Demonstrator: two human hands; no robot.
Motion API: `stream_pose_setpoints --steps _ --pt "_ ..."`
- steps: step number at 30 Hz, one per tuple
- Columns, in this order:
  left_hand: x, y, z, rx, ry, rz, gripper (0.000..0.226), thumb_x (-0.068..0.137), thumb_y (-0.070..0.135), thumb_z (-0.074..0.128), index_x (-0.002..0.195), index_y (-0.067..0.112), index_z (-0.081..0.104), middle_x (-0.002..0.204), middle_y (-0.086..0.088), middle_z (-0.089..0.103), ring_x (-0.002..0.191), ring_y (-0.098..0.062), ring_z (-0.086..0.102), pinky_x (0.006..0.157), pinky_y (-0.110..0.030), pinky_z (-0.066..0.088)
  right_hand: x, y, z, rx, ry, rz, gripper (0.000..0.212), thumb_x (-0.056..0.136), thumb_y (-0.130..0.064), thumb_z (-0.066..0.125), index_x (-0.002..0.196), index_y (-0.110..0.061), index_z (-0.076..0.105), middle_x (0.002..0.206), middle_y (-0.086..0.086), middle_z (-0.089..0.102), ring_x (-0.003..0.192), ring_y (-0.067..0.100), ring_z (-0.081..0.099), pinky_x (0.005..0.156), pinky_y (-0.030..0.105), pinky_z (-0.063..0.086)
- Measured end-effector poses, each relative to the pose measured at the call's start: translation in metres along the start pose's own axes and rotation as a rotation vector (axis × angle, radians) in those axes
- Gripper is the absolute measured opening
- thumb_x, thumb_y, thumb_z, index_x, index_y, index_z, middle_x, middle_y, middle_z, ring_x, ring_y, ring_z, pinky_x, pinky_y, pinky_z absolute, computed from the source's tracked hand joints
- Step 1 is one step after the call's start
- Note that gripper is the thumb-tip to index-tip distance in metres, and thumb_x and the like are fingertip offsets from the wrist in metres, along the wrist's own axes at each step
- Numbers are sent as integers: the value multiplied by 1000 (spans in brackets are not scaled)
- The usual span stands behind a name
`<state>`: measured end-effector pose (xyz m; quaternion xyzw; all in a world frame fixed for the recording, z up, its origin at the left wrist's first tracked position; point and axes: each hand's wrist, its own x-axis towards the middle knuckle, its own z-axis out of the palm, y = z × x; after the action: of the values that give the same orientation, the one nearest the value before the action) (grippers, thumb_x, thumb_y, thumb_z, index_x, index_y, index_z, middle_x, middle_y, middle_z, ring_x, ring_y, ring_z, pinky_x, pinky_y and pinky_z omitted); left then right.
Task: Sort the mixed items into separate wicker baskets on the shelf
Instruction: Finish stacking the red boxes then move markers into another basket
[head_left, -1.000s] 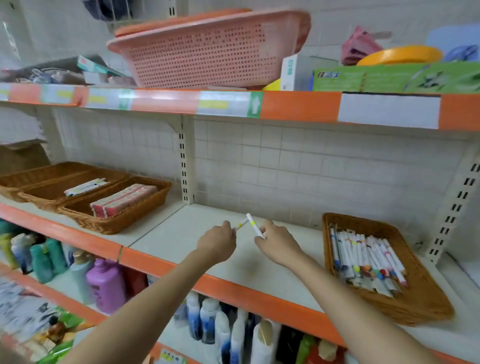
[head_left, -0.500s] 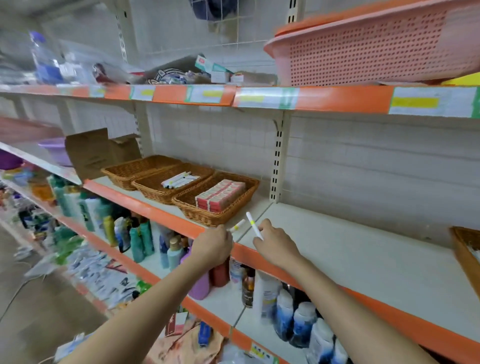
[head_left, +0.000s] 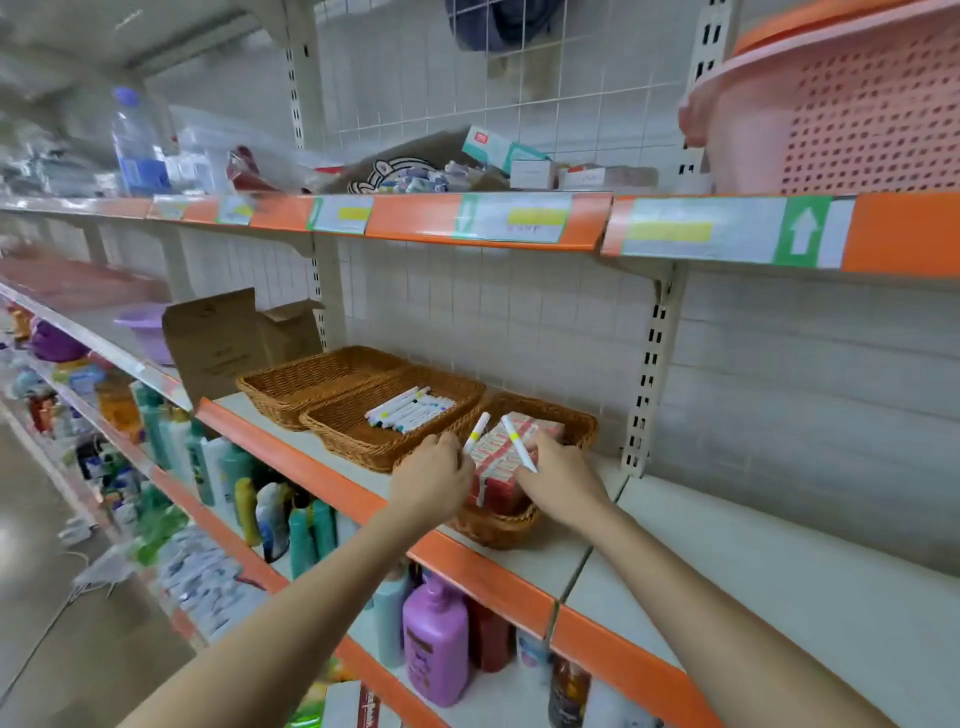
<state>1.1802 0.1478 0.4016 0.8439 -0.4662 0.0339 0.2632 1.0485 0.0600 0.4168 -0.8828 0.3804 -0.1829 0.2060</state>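
Your left hand (head_left: 431, 475) is curled around a white marker with a yellow band (head_left: 476, 431), whose capped end sticks up past your knuckles. Your right hand (head_left: 563, 475) pinches a second white-and-yellow marker (head_left: 517, 441), tilted so its top leans left. Both hands hover over the nearest wicker basket (head_left: 498, 525), which holds red-and-white boxes (head_left: 501, 457). Just left of it, touching, the middle wicker basket (head_left: 363, 441) holds a small pile of white markers (head_left: 408, 409). The far wicker basket (head_left: 306, 382) beyond that shows only its woven floor. All three stand on the white shelf with an orange edge (head_left: 483, 571); a purple lotion bottle (head_left: 436, 644) stands on the shelf below.
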Motion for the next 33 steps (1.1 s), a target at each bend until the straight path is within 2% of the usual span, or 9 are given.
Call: stream_pose_setpoints --steps 3,5,7,14,19,22,25,28,33 --pt "28 -18 -3 -24 6 -4 28 98 28 39 74 14 43 91 -10 55 78 -27 52 61 -33 34 31 -11 11 29 -19 -33 31 91 -27 52 121 -21 49 106 5 65 94 28 62 78 36 50" --pt "42 -32 -6 -35 -6 -14 33 97 25 40 66 17 35 78 -6 49 70 -24 47 57 -32 30 50 -21 21 25 -35 -47 25 91 -28 53 115 -21 49 99 2 64 88 25 62 69 33 48" --pt "59 -50 -10 -54 -3 -27 33 95 22 43 65 15 34 69 -3 44 66 -24 45 53 -32 26 70 -33 33 28 -35 -43 21 91 -25 53 111 -20 50 92 3 63 82 24 61 60 31 42" --pt "114 -125 -24 -86 -66 -28 20 90 23 52 75 10 49 74 -8 56 68 -24 50 57 -29 31 114 -82 80 49 -31 1 26 89 -24 54 114 -19 57 100 8 66 89 30 63 73 37 51" --pt "153 -185 -36 -82 -139 40 27 89 27 58 68 16 46 69 -3 55 69 -22 54 55 -28 32 146 -130 117 -15 -18 41 24 90 -23 52 112 -17 61 105 8 65 92 30 62 68 31 46" --pt "170 -209 -39 -65 -194 87 33 91 32 62 67 13 48 63 -4 51 60 -20 49 47 -28 30 160 -145 140 -30 -36 79 20 86 -21 51 103 -16 61 101 9 65 91 31 61 72 34 52" --pt "188 -222 -37 -72 -218 128 37 89 34 66 66 11 48 62 -8 45 57 -21 41 47 -29 26 175 -150 151 -84 -30 110 29 87 -24 53 115 -16 58 110 12 64 101 34 60 81 37 52" --pt "208 -224 -30 -74 -249 151 34 87 32 67 63 11 55 62 -8 50 61 -23 49 52 -30 34 194 -148 152 -143 -14 119 38 92 -22 53 129 -15 46 115 15 61 108 35 57 82 35 46" --pt "243 -213 -11 -21 -320 189 33 89 31 63 64 10 63 58 -2 58 54 -10 49 46 -21 33 232 -130 156 -173 -39 169 24 90 -14 48 113 -16 52 110 14 58 107 33 53 73 33 38"
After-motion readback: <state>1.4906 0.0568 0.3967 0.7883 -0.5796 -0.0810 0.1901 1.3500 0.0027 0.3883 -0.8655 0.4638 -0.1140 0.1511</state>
